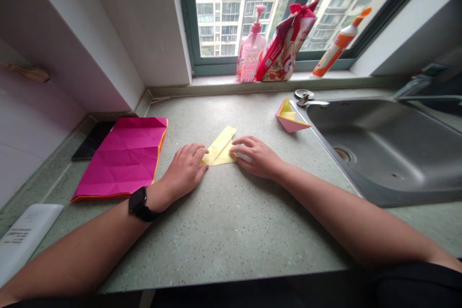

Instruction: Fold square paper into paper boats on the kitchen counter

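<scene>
A piece of folded yellow paper (221, 150) lies on the counter between my two hands, with a slanted flap pointing up and to the right. My left hand (187, 161) grips its left corner, thumb at the near edge and fingers curled above; a black watch is on that wrist. At the paper's right corner, my right hand (258, 156) has its thumb and fingertips closed around the edge, the fingers bent. A folded paper boat (293, 124), pink outside and yellow inside, stands farther right beside the sink.
Creased magenta paper sheets (126, 156) with orange edges lie left, over a dark flat object (94, 140). A steel sink (364, 144) with a faucet is right. A pink pump bottle (250, 57), red bag (288, 48) and orange-white bottle (335, 50) stand on the windowsill.
</scene>
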Action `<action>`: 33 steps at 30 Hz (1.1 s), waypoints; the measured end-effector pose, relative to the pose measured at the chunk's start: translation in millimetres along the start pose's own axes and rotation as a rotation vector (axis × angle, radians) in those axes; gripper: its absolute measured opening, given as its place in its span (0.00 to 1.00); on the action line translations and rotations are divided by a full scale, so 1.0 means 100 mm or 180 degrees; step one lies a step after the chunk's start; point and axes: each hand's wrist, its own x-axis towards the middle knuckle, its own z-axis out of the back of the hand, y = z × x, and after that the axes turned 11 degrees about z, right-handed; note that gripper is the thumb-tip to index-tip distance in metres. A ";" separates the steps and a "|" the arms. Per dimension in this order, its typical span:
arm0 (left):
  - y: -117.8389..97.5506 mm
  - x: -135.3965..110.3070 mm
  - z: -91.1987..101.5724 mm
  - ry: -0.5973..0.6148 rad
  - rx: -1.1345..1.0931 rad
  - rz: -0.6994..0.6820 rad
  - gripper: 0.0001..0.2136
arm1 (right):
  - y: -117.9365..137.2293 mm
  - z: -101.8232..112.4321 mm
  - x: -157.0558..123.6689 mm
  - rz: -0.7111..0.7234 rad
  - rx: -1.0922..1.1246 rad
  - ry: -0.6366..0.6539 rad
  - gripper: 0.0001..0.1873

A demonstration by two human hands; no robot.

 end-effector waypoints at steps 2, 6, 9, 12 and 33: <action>0.00 0.00 0.01 -0.0082 0.0091 0.0103 0.13 | -0.04 -0.01 -0.01 -0.0223 -0.0065 -0.0116 0.19; -0.02 0.02 0.07 -0.0057 0.0325 0.0180 0.06 | -0.17 -0.03 -0.03 -0.0650 -0.0067 -0.0276 0.30; -0.04 0.03 0.09 0.0061 0.0520 0.0136 0.04 | -0.27 -0.05 -0.05 -0.0895 0.0043 -0.0261 0.32; -0.05 0.02 0.10 0.0099 0.0610 0.0107 0.04 | -0.31 -0.08 -0.07 -0.0989 0.0091 -0.0184 0.31; -0.27 -0.13 0.13 0.0574 0.0328 -0.0342 0.12 | -0.50 -0.12 -0.10 -0.1035 0.0186 -0.0362 0.37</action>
